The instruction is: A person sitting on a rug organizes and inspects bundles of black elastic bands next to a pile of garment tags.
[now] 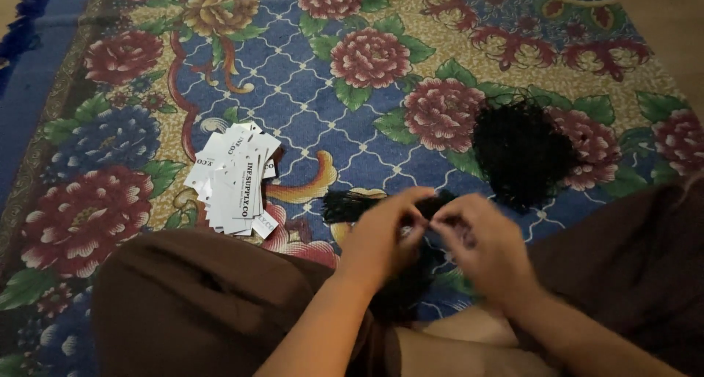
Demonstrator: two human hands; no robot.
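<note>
Right now I have both hands close together over my lap. My left hand [385,234] and my right hand [480,241] meet at the fingertips, and they pinch something small between them. It is blurry, so I cannot tell just what it is. It looks like a bit of black string. Both grips are closed tight, with the fingers curled in.

Just under the two grips lies a small bunch of black strings [352,205], and its loose end sticks out past my left grip. A bigger heap of black strings [521,153] sits up and away from my right grip, not touching it.

Off past my left grip, well apart, lies a pile of white paper tags [235,179]. Everything rests on a flowery rug [308,76] with red and blue blooms. My knees in brown cloth [191,296] are near me on both sides.
</note>
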